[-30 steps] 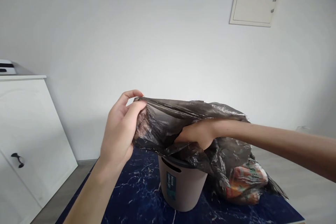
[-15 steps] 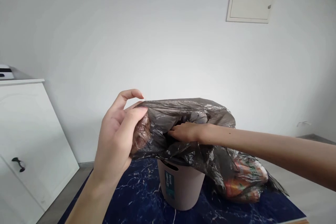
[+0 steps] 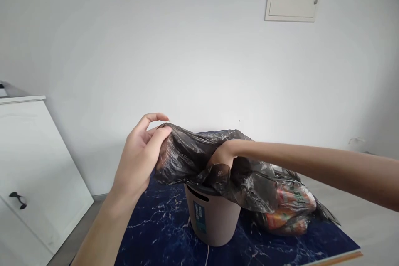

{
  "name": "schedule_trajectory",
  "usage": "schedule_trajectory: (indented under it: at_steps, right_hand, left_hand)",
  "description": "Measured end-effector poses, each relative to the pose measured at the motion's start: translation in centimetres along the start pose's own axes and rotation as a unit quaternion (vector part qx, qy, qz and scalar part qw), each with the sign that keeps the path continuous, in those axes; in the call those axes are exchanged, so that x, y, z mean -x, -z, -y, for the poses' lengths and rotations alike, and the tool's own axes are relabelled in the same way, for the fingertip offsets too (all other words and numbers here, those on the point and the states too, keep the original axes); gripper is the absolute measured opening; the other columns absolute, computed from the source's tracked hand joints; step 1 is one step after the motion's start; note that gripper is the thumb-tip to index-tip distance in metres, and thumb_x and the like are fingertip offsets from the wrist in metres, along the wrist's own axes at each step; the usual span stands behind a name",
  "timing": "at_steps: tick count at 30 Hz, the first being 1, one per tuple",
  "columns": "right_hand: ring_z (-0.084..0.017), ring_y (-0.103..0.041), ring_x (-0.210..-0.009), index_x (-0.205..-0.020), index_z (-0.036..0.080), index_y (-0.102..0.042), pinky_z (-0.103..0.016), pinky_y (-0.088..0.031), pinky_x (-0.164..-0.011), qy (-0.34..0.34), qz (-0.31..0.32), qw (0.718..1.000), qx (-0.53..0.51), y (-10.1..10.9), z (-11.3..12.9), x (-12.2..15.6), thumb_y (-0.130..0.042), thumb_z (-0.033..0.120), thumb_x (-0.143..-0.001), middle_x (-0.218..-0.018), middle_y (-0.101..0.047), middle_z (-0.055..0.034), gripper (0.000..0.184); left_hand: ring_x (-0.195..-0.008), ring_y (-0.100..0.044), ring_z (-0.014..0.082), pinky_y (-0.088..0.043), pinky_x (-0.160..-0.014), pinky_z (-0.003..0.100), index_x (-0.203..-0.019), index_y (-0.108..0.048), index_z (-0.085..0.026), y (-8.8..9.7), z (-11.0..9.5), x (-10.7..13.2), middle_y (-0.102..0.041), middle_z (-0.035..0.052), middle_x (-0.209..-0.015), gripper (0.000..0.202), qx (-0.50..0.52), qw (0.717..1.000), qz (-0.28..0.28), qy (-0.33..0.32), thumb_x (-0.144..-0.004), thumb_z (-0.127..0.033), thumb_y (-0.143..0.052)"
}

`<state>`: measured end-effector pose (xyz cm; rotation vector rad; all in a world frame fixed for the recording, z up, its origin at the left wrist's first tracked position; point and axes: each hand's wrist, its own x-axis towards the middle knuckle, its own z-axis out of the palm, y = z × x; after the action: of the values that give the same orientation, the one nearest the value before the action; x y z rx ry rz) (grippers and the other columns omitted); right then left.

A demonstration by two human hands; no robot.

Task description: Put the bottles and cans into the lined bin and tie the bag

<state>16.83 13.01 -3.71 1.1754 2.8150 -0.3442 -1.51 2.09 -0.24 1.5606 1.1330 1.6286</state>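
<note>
The left hand has its grip pinched shut on the rim of the dark plastic bag, which spreads away from that grip over the beige bin just below on the desk. The right hand is sunk into the bag opposite that grip. Its fingers are hidden by folds, so I cannot tell whether its grip is open or closed.

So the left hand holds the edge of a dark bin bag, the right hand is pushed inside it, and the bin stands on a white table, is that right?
No, the head view shows the table is dark blue with white veins, not white. The left hand, dark bin bag, right hand and bin are as you say.
</note>
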Motion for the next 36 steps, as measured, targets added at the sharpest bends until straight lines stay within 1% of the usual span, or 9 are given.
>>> schedule_trajectory:
  at_steps: [4,9,11,14,16,20,22,30,36]
  right_hand:
    - [-0.017,-0.077,-0.094,-0.102,0.02,-0.084,-0.025,-0.059,-0.078,0.071,0.114,0.991,-0.025,3.1,0.0,2.8,-0.071,0.006,-0.088,-0.104,-0.083,-0.001,0.023]
    - [-0.02,-0.076,-0.091,-0.109,0.021,-0.08,-0.031,-0.056,-0.075,0.079,0.014,0.995,-0.059,4.0,-0.5,7.4,-0.06,0.018,-0.099,-0.106,-0.083,-0.0045,0.023]
    - [-0.022,-0.077,-0.096,-0.115,0.021,-0.078,-0.032,-0.058,-0.08,0.073,-0.061,0.993,-0.07,3.3,-0.7,9.0,-0.057,0.022,-0.101,-0.111,-0.083,-0.0052,0.025]
    - [-0.026,-0.075,-0.105,-0.119,0.021,-0.076,-0.04,-0.058,-0.086,0.051,-0.189,0.98,-0.027,1.8,-1.0,10.8,-0.054,0.025,-0.102,-0.119,-0.08,-0.008,0.028]
    - [-0.029,-0.073,-0.108,-0.12,0.021,-0.074,-0.045,-0.056,-0.088,0.035,-0.236,0.971,0.017,0.7,-1.3,11.7,-0.051,0.025,-0.102,-0.123,-0.078,-0.0101,0.029]
    - [-0.028,-0.071,-0.111,-0.118,0.024,-0.073,-0.045,-0.055,-0.091,0.054,-0.22,0.974,0.027,-0.6,-1.7,13.3,-0.051,0.029,-0.105,-0.12,-0.077,-0.0087,0.026]
    - [-0.025,-0.071,-0.109,-0.117,0.024,-0.073,-0.044,-0.054,-0.094,0.08,-0.211,0.974,0.011,-0.9,-1.8,13.8,-0.05,0.031,-0.108,-0.117,-0.078,-0.0068,0.026]
    - [-0.019,-0.07,-0.102,-0.119,0.024,-0.072,-0.036,-0.051,-0.094,0.151,-0.234,0.959,-0.057,-1.3,-1.5,14.6,-0.048,0.035,-0.113,-0.113,-0.078,-0.0041,0.027]
    - [-0.025,-0.065,-0.104,-0.126,0.023,-0.068,-0.039,-0.05,-0.091,0.149,-0.259,0.954,-0.001,-3.2,-0.3,15.7,-0.077,0.061,-0.093,-0.119,-0.072,-0.0074,0.051]
  left_hand:
    - [-0.045,-0.046,0.0128,-0.033,-0.041,0.022,-0.111,-0.063,-0.026,1.8,2.0,-2.4,-0.051,-0.0066,-0.059,0.026,-0.074,0.996,-0.042,-0.003,-0.088,-0.036,-0.07]
    - [-0.079,-0.071,0.0242,-0.056,-0.065,0.033,-0.125,-0.064,-0.024,4.6,4.8,-4.9,-0.074,0.0057,-0.092,0.043,-0.294,0.955,0.031,0.03,-0.09,-0.049,-0.068]
    - [-0.102,-0.072,0.0307,-0.06,-0.083,0.043,-0.132,-0.062,-0.023,4.9,4.8,-4.7,-0.074,0.0126,-0.117,0.051,-0.379,0.925,0.014,-0.031,-0.09,-0.051,-0.068]
    - [-0.111,-0.07,0.029,-0.058,-0.098,0.045,-0.129,-0.065,-0.023,4.0,3.0,-3.1,-0.066,0.0126,-0.132,0.037,-0.4,0.887,-0.045,-0.226,-0.097,-0.04,-0.061]
    - [-0.104,-0.07,0.0241,-0.058,-0.095,0.039,-0.118,-0.07,-0.026,3.1,1.4,-1.9,-0.069,0.0075,-0.126,0.023,-0.374,0.879,0.018,-0.295,-0.102,-0.035,-0.055]
    - [-0.101,-0.073,0.0206,-0.058,-0.083,0.031,-0.118,-0.074,-0.035,1.5,0.2,-1.6,-0.077,0.0004,-0.114,0.026,-0.353,0.874,0.268,-0.197,-0.109,-0.044,-0.051]
    - [-0.103,-0.073,0.0211,-0.057,-0.084,0.031,-0.124,-0.073,-0.036,0.8,0.9,-2.4,-0.078,0.0004,-0.117,0.032,-0.366,0.863,0.315,-0.149,-0.111,-0.049,-0.047]
    - [-0.072,-0.069,0.0179,-0.047,-0.065,0.031,-0.107,-0.075,-0.028,-0.3,3.7,-4.4,-0.078,0.0022,-0.09,0.049,-0.417,0.851,0.296,-0.119,-0.113,-0.053,-0.033]
    - [-0.072,-0.067,0.0185,-0.045,-0.062,0.029,-0.102,-0.079,-0.03,0.8,3.7,-3.4,-0.077,0.0009,-0.09,0.035,-0.391,0.86,0.298,-0.134,-0.104,-0.056,-0.056]
